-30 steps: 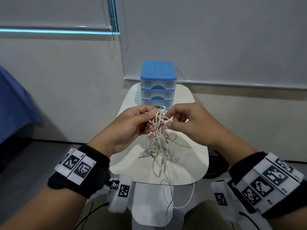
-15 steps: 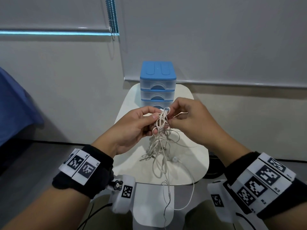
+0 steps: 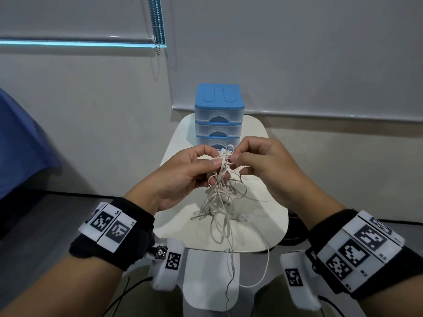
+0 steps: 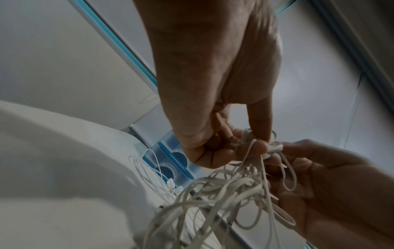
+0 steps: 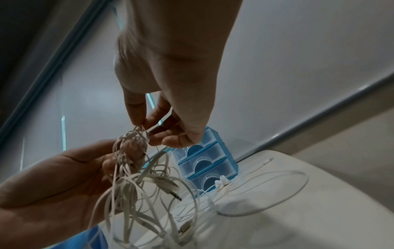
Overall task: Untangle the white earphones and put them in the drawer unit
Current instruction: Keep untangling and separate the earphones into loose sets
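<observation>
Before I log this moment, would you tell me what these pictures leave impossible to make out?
- How many earphone sets make up the tangle of white cords: overlapping loops in every view.
- Bottom drawer front of the drawer unit: head view, behind the left hand and right hand.
- Drawer contents: frosted fronts, too small.
- Cord end hanging below the table: head view, thin against the floor.
- Pinch points: left wrist view, blurred.

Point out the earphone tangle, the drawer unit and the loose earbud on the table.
earphone tangle (image 3: 220,179): head view, on the bunched cables below the fingers.
drawer unit (image 3: 219,97): head view, on its blue lid.
earbud (image 3: 242,217): head view, on the white bud lying on the table.
</observation>
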`<action>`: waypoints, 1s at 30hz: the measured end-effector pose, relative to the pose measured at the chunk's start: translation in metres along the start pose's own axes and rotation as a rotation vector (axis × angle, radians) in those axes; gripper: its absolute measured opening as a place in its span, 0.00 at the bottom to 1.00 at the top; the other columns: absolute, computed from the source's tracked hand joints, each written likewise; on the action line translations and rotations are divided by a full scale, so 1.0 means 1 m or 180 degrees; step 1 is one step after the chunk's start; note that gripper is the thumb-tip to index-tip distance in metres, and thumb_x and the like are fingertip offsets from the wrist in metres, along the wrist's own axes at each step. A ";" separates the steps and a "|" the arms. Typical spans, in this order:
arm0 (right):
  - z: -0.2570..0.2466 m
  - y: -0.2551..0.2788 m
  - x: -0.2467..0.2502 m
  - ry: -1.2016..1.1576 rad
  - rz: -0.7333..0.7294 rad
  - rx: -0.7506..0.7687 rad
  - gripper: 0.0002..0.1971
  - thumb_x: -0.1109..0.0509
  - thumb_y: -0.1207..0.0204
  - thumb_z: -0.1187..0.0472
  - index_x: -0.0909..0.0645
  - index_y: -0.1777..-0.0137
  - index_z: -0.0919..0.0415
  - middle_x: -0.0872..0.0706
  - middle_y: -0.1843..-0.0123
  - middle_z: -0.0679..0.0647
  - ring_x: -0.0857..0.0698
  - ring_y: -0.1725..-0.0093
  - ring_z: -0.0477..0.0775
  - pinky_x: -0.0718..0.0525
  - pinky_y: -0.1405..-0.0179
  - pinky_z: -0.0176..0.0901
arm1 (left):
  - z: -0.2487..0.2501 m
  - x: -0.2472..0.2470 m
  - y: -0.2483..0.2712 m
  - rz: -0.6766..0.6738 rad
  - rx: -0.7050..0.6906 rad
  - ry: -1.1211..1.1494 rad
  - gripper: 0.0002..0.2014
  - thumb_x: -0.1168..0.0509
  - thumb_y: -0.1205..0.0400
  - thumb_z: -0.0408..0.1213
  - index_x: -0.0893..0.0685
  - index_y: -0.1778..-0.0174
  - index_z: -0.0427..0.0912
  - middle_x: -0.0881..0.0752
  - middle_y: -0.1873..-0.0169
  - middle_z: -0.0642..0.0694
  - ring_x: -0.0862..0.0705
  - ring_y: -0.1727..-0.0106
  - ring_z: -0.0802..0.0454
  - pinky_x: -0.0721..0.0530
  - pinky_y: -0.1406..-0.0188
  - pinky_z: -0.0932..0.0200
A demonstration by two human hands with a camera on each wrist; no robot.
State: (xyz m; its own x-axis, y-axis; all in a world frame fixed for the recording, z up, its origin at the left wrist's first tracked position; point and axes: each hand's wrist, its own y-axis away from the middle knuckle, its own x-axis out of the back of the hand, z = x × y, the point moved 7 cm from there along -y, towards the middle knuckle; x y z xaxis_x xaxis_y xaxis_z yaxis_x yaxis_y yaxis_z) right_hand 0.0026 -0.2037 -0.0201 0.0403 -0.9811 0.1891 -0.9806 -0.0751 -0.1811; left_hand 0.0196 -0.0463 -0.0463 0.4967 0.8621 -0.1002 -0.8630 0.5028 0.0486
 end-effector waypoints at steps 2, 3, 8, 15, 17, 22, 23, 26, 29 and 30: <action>0.003 0.000 0.002 -0.0104 0.0112 -0.0138 0.03 0.26 0.34 0.63 0.15 0.63 0.62 0.13 0.64 0.53 0.15 0.60 0.49 0.23 0.58 0.45 | 0.001 0.000 0.001 -0.0002 -0.0013 -0.0125 0.06 0.31 0.16 0.32 0.21 0.46 0.42 0.10 0.55 0.33 0.17 0.65 0.51 0.25 0.60 0.57; 0.005 0.000 0.004 -0.0123 0.0187 -0.0207 0.02 0.26 0.33 0.64 0.15 0.63 0.63 0.13 0.66 0.53 0.15 0.61 0.50 0.24 0.58 0.45 | 0.000 0.000 0.001 0.0003 -0.0017 -0.0201 0.05 0.32 0.14 0.31 0.20 0.45 0.42 0.11 0.54 0.32 0.18 0.66 0.51 0.25 0.60 0.57; 0.011 -0.002 0.004 -0.0244 0.0445 -0.0400 0.09 0.29 0.24 0.71 0.18 0.64 0.61 0.13 0.68 0.53 0.15 0.67 0.50 0.25 0.62 0.44 | 0.002 0.000 -0.001 0.0278 -0.0091 -0.0603 0.04 0.30 0.14 0.33 0.14 0.45 0.42 0.07 0.58 0.40 0.19 0.68 0.51 0.22 0.62 0.58; 0.011 -0.005 0.000 -0.0778 0.0476 -0.0221 0.10 0.31 0.16 0.70 0.20 0.59 0.59 0.13 0.64 0.52 0.24 0.69 0.48 0.26 0.64 0.41 | 0.005 0.004 -0.001 0.0528 -0.0211 -0.0563 0.03 0.26 0.17 0.33 0.14 0.52 0.40 0.07 0.60 0.38 0.18 0.69 0.52 0.19 0.65 0.63; 0.008 -0.007 0.000 -0.0511 0.0474 -0.0042 0.10 0.31 0.15 0.69 0.21 0.58 0.58 0.17 0.65 0.54 0.27 0.70 0.49 0.27 0.65 0.43 | 0.007 0.001 0.001 0.0426 -0.0248 -0.0598 0.04 0.26 0.17 0.31 0.13 0.49 0.40 0.09 0.62 0.40 0.17 0.68 0.52 0.17 0.64 0.63; -0.006 -0.006 0.001 0.1431 0.0208 0.0654 0.08 0.32 0.15 0.64 0.25 0.56 0.57 0.18 0.63 0.48 0.25 0.66 0.45 0.25 0.62 0.43 | 0.009 0.009 0.000 0.0607 -0.0367 -0.0574 0.06 0.29 0.15 0.29 0.09 0.45 0.41 0.08 0.58 0.39 0.15 0.66 0.50 0.15 0.59 0.58; -0.008 -0.004 -0.002 0.1757 0.0134 0.0743 0.07 0.32 0.15 0.65 0.25 0.55 0.57 0.18 0.64 0.47 0.25 0.65 0.44 0.27 0.64 0.41 | 0.007 0.011 -0.001 0.0638 -0.0337 -0.0610 0.06 0.28 0.15 0.30 0.08 0.45 0.42 0.08 0.58 0.40 0.15 0.65 0.50 0.15 0.56 0.54; -0.015 0.002 -0.006 0.1981 0.0184 0.0941 0.07 0.31 0.16 0.65 0.23 0.55 0.58 0.18 0.63 0.47 0.22 0.63 0.47 0.26 0.64 0.40 | 0.001 0.010 -0.003 0.0586 -0.0213 -0.0775 0.06 0.27 0.16 0.31 0.08 0.45 0.43 0.09 0.65 0.46 0.16 0.65 0.50 0.17 0.53 0.48; -0.019 -0.001 0.001 0.1445 0.0454 0.0942 0.06 0.28 0.17 0.64 0.20 0.56 0.58 0.15 0.63 0.47 0.19 0.63 0.49 0.22 0.62 0.38 | 0.003 0.009 -0.003 0.0647 -0.0249 -0.0834 0.05 0.25 0.17 0.32 0.08 0.47 0.43 0.10 0.65 0.44 0.17 0.66 0.48 0.17 0.54 0.48; -0.017 -0.003 0.002 0.1169 0.0444 0.0854 0.06 0.27 0.17 0.64 0.19 0.56 0.59 0.14 0.63 0.48 0.19 0.63 0.49 0.21 0.62 0.38 | 0.004 0.008 -0.004 0.0638 -0.0265 -0.0860 0.04 0.25 0.17 0.32 0.08 0.48 0.43 0.10 0.64 0.41 0.17 0.65 0.47 0.17 0.54 0.47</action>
State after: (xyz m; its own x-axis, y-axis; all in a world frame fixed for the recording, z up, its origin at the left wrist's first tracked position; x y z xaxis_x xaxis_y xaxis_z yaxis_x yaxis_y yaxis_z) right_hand 0.0023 -0.2025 -0.0023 -0.2061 -0.8609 0.4652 -0.8857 -0.0380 -0.4627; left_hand 0.0270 -0.0412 -0.0432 0.3133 0.9342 0.1704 -0.9450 0.3245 -0.0416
